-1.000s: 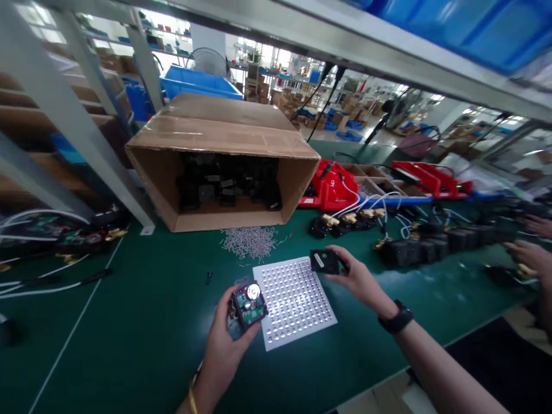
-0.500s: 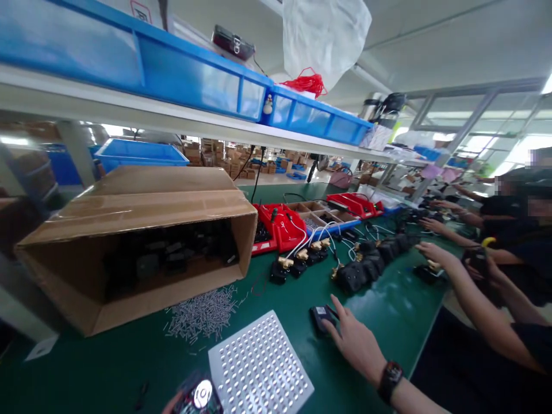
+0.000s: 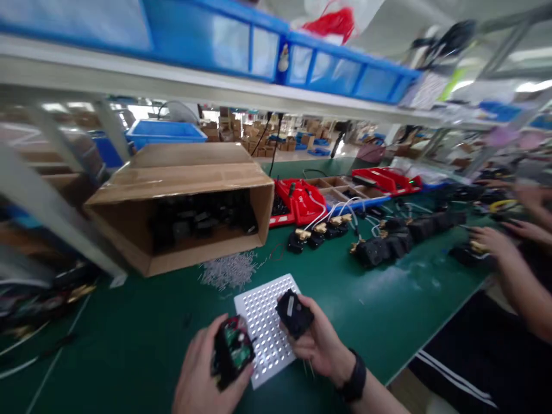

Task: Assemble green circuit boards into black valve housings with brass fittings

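My left hand (image 3: pixel 202 368) is wrapped round a black housing with a green circuit board (image 3: pixel 235 348) showing in its face, at the lower middle of the view. To its right, my right hand (image 3: pixel 321 339) grips a black plastic cover (image 3: pixel 294 313) that carries a small pale label. Both pieces are held over a light perforated tray (image 3: pixel 267 328) with rows of shiny round holes, and they are apart from each other. Thin wire-like pieces hang below my right hand. A pile of small screws or pins (image 3: pixel 228 270) lies just beyond the tray.
A cardboard box (image 3: pixel 181 230) full of black parts lies open beyond the screws. Red bins (image 3: pixel 302 201) and black units with brass fittings (image 3: pixel 379 247) stand further right. Another person's hand (image 3: pixel 491 241) works at the far right. A shelf (image 3: pixel 215 92) with blue bins spans above.
My right hand has lifted the black cover off the table and brought it over the tray. My left hand has risen into view with the circuit-board housing. The camera view has shifted.
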`<state>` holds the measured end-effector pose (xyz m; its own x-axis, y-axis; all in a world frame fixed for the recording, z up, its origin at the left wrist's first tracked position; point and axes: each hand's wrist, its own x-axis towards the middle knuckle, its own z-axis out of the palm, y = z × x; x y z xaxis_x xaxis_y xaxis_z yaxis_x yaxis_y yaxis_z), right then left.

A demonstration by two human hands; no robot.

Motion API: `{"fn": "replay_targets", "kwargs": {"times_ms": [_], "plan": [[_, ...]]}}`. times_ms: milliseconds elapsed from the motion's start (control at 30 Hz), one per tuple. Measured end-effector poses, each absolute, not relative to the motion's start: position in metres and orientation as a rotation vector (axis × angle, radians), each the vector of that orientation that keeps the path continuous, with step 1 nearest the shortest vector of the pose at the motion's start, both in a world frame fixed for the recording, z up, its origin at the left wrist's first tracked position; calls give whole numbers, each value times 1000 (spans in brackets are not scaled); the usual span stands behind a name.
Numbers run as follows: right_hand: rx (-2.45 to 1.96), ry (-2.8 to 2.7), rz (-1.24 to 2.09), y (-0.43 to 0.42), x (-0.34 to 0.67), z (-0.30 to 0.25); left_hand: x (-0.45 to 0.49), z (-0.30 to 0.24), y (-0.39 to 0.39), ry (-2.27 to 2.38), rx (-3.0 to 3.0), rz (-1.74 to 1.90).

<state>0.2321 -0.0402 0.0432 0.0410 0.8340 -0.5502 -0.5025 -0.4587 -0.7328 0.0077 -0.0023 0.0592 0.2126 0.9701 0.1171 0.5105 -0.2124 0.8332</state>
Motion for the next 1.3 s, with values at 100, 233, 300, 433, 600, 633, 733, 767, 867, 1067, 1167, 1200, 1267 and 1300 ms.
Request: {"fn": "replay_targets", "kwargs": {"times_ms": [100, 233, 300, 433, 600, 633, 733, 767, 867, 1067, 1167, 1200, 1267, 1300], "plan": [[-962, -194, 1739, -30, 196, 44, 16, 77, -10, 1321, 2116, 725], [-1047, -382, 1696, -25, 175, 44, 21, 80, -15, 1354, 2238, 602], [-1100, -617, 1644, -27, 173, 47, 21, 79, -16, 1387, 2248, 579], [-1184, -1235, 1347, -31, 175, 56, 19, 75, -15, 1410, 2221, 579], [-1401, -1660, 1007, -32, 167, 58, 19, 70, -13, 1365, 2112, 674], [-1446, -1670, 983, -32, 165, 59, 19, 68, -12, 1355, 2094, 688], [-1510, -1703, 921, -30, 160, 60, 16, 62, -10, 1312, 2040, 740], [-1497, -1713, 919, -29, 160, 60, 14, 58, -8, 1280, 2010, 762], [-1406, -1580, 1078, -26, 159, 56, 7, 40, -4, 1173, 1802, 884], [-1386, -1106, 1455, -28, 151, 37, -4, 6, -1, 1060, 1437, 959], [-1425, -1068, 1443, -29, 149, 36, -9, 5, 3, 875, 1335, 949], [-1435, -1069, 1442, -29, 149, 36, -10, 7, 5, 821, 1297, 947], [-1447, -1073, 1441, -28, 150, 36, -11, 12, 8, 801, 1244, 938], [-1453, -1074, 1442, -28, 150, 36, -11, 15, 9, 828, 1234, 929]]}}
